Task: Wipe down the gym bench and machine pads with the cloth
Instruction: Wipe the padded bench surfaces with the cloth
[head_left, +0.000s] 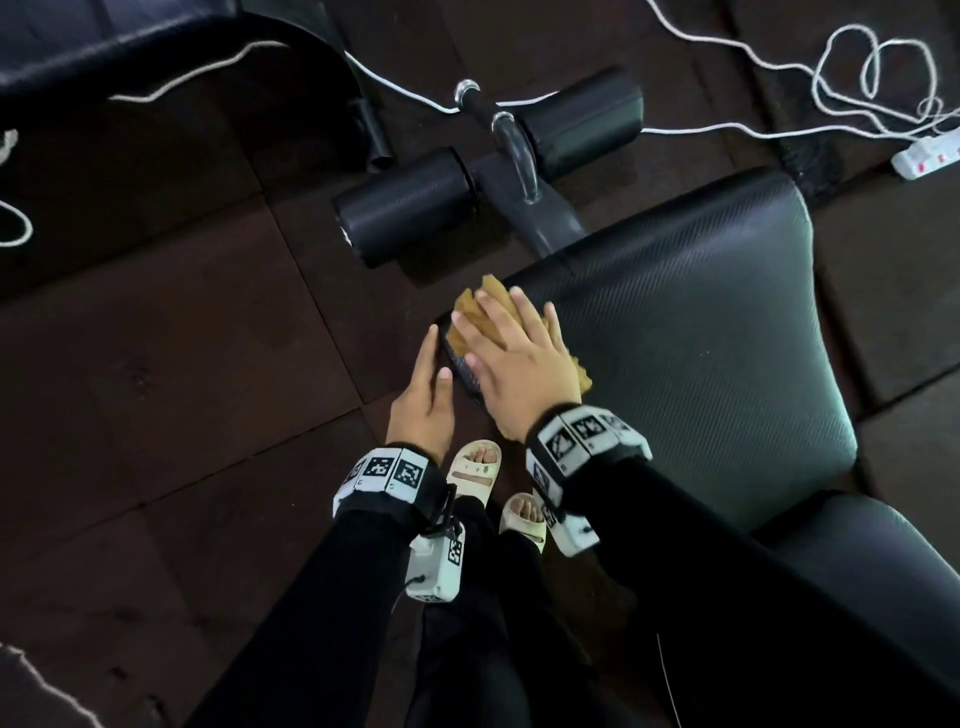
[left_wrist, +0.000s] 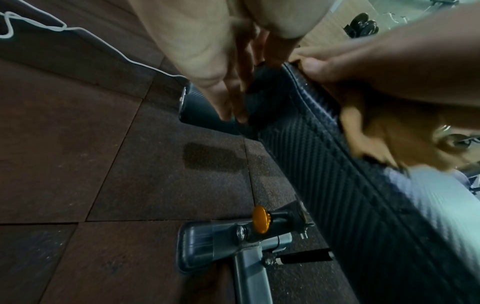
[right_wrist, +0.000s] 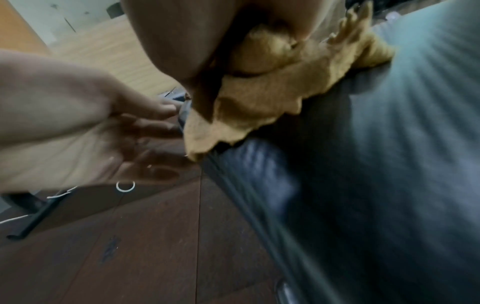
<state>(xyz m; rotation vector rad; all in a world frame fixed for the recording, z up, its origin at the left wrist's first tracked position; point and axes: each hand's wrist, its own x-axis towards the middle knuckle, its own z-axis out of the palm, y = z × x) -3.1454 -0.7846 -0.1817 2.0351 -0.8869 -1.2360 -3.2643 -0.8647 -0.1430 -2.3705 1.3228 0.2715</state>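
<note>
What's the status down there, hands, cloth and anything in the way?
Right hand flat, pressing cloth on bench pad corner. Left hand open beside pad's edge. Nothing blocking the pad.

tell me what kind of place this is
Most likely a gym: a padded bench with foam roller pads, dark rubber floor tiles, and what look like weight plates in the background.
</note>
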